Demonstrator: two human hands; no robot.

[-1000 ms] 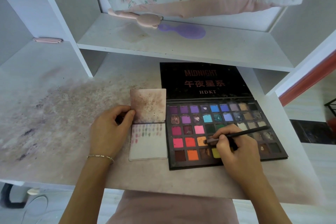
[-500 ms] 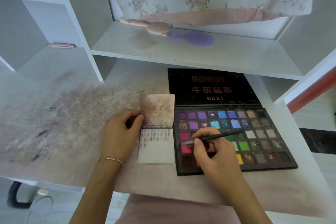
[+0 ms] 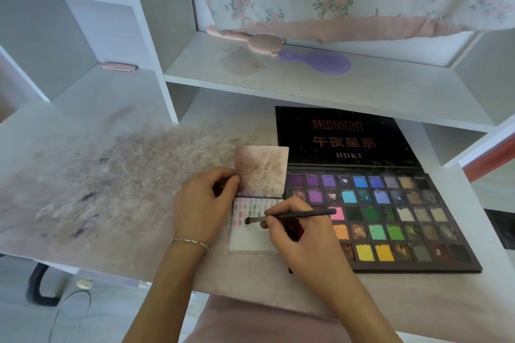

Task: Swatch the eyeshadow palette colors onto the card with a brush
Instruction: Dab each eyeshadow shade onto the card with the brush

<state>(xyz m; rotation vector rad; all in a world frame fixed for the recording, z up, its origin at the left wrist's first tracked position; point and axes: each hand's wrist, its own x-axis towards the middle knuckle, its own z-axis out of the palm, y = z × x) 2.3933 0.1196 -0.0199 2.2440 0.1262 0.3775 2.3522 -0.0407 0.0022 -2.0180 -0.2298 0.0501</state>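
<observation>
Right hand: the right hand (image 3: 301, 234) pinches a thin black makeup brush (image 3: 295, 216) between thumb and fingers, with the handle pointing right over the palette and the bristle tip pointing left.
Brush tip: it sits on or just above the swatch card (image 3: 250, 239), below the rows of colour marks; contact cannot be told.
Swatch card: white, lying flat on the desk (image 3: 125, 231) just left of the palette, with small pink, green and purple strokes along its upper part.
Left hand: the left hand (image 3: 203, 206) rests at the card's left edge, thumb and forefinger pinching the lower left corner of a stained cover sheet (image 3: 262, 170) that stands up above the card.
Eyeshadow palette: the eyeshadow palette (image 3: 390, 220) lies open beside the card, its rows of coloured pans facing up and its black lid (image 3: 342, 136) laid back, printed "MIDNIGHT" and "HDKT".
Desk surface: smeared with purple and brown powder to the left of the hands.
Shelf above: a purple hairbrush (image 3: 320, 62) and a pink brush (image 3: 250, 39) lie near each other.
</observation>
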